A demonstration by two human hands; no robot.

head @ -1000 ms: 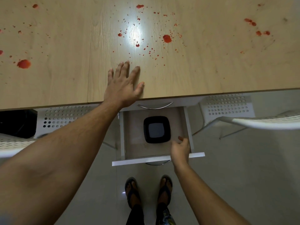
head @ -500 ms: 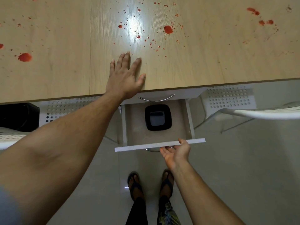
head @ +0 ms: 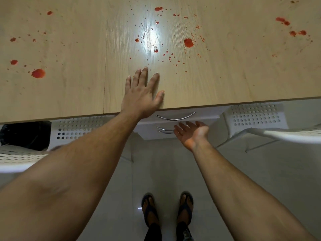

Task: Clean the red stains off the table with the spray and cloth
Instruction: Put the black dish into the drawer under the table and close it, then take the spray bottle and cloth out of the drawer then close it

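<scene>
Right hand (head: 192,132) open, palm up, empty, fingers at lower drawer handle (head: 165,130). Left hand (head: 142,93) flat, empty, on table (head: 243,80) edge. Red stains (head: 188,42) all over tabletop, none wiped. Spray, cloth not in view; cleaning not begun.

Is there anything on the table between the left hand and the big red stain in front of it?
Nothing visible. The left hand lies flat near the table edge; only bare wood with small red specks separates it from the big red stain.
</scene>
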